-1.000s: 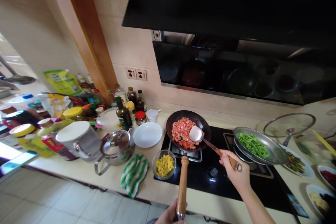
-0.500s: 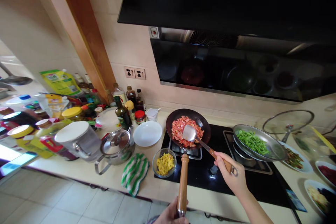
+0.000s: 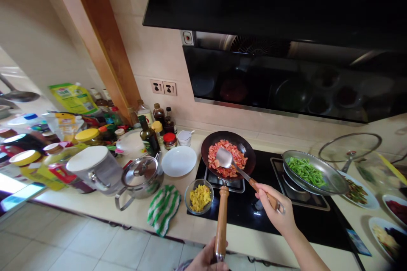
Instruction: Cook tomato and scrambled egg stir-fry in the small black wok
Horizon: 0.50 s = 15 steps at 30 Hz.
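Head view, dark wok [image 3: 249, 151], wooden handle [image 3: 221, 218], pink diced food [image 3: 235, 152]

Wok [image 3: 249, 151], dark, one: on the black hob [image 3: 263, 169]; contains chopped pink pieces [image 3: 233, 148]. Wooden handle [image 3: 221, 220] extends from its front, the left hand [image 3: 205, 258] wrapped around the end.
Spatula [image 3: 224, 158], steel: blade over the pink pieces inside the wok; wooden grip held in the right hand [image 3: 275, 208], right and front of the wok.
Glass bowl [image 3: 188, 208] of yellow food: just left-front of the wok.
White plate [image 3: 179, 161]: left of the wok, on the bench [image 3: 193, 230].
Striped cloth [image 3: 164, 209], green and white: farther left-front of the wok.
Lidded steel pot [image 3: 141, 178]: left of the wok, beyond the plate.
Steel pan [image 3: 333, 178], chopped greens inside: right of the wok.
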{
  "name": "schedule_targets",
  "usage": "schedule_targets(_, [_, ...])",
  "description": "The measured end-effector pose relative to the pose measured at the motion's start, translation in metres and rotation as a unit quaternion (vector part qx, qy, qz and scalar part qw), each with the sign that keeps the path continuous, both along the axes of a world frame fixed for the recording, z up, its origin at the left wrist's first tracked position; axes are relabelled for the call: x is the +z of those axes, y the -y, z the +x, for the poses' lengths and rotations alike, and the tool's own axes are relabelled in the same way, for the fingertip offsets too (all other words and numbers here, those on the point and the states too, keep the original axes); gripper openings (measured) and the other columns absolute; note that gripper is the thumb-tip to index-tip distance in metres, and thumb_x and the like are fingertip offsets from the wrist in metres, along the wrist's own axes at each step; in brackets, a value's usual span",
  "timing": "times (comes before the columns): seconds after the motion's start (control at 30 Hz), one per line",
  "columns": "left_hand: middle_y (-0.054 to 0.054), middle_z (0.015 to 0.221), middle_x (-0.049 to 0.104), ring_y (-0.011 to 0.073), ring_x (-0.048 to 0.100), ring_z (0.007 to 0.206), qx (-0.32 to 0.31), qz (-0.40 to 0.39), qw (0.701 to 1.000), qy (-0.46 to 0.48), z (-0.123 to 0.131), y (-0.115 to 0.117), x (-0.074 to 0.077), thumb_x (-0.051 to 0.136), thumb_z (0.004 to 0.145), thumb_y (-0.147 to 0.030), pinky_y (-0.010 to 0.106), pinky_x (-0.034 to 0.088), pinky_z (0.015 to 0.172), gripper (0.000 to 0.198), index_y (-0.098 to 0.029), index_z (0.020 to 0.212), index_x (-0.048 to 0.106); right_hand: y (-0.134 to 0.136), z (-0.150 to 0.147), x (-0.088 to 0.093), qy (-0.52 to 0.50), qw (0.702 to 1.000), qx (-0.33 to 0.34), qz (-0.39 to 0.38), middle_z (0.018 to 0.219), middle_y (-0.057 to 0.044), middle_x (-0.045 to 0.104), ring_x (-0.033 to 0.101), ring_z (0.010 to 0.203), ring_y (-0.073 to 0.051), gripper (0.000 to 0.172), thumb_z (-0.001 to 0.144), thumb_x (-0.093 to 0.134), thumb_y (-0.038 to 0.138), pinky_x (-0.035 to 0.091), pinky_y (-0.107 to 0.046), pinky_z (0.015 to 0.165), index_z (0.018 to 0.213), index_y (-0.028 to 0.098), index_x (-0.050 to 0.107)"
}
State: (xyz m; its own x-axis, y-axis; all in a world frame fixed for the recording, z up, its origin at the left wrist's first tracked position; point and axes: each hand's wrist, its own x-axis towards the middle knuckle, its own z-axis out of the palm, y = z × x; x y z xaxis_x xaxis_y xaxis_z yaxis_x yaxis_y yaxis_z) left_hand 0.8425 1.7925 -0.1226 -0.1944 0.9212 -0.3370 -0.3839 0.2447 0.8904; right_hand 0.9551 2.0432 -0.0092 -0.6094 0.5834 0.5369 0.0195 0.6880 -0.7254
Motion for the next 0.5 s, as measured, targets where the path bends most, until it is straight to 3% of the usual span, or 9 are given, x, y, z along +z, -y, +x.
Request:
schedule_targets(0.13, [0.009,0.133,0.056,0.0326,0.051,0.122,-0.009,-0.005,1.0,0.005,0.001,-0.004,-0.007,0.073,0.075,-0.046,0.049,0.04,0.103,0.061,-0.024,0.129,0.055,0.011,0.01,0.015,0.051,0.979,0.104,0.169,0.088,-0.006,0.071,0.069,0.073,-0.016,0.028,0.087,0.055,0.013,0.058,-0.025,0.067,0.11,0.022,0.067])
schedule_targets(0.27, [0.008,0.13,0.057,0.0359,0.045,0.125,-0.016,-0.009,1.0,0.014,0.0,-0.005,-0.008,0.081,0.056,-0.06,0.045,0.032,0.107,0.085,-0.023,0.128,0.056,0.023,0.025,0.03,0.091,0.947,0.137,0.276,0.092,-0.008,0.071,0.07,0.079,-0.017,0.037,0.085,0.054,0.007,0.058,-0.025,0.07,0.118,0.022,0.064])
schedule_targets(0.37, [0.007,0.13,0.054,0.0322,0.047,0.121,-0.026,-0.007,0.999,0.026,-0.001,-0.005,-0.007,0.081,0.056,-0.061,0.042,0.032,0.105,0.086,-0.022,0.128,0.054,0.026,0.033,0.036,0.099,0.941,0.141,0.291,0.095,-0.009,0.071,0.07,0.08,-0.018,0.039,0.084,0.054,0.007,0.058,-0.025,0.07,0.118,0.022,0.064])
schedule_targets(0.5, [0.007,0.129,0.054,0.0288,0.051,0.114,-0.027,-0.005,0.999,0.028,-0.001,-0.006,-0.008,0.08,0.057,-0.061,0.038,0.037,0.098,0.085,-0.023,0.128,0.053,0.022,0.034,0.03,0.089,0.956,0.13,0.246,0.092,-0.007,0.07,0.07,0.077,-0.016,0.038,0.085,0.054,0.007,0.057,-0.023,0.068,0.118,0.023,0.064])
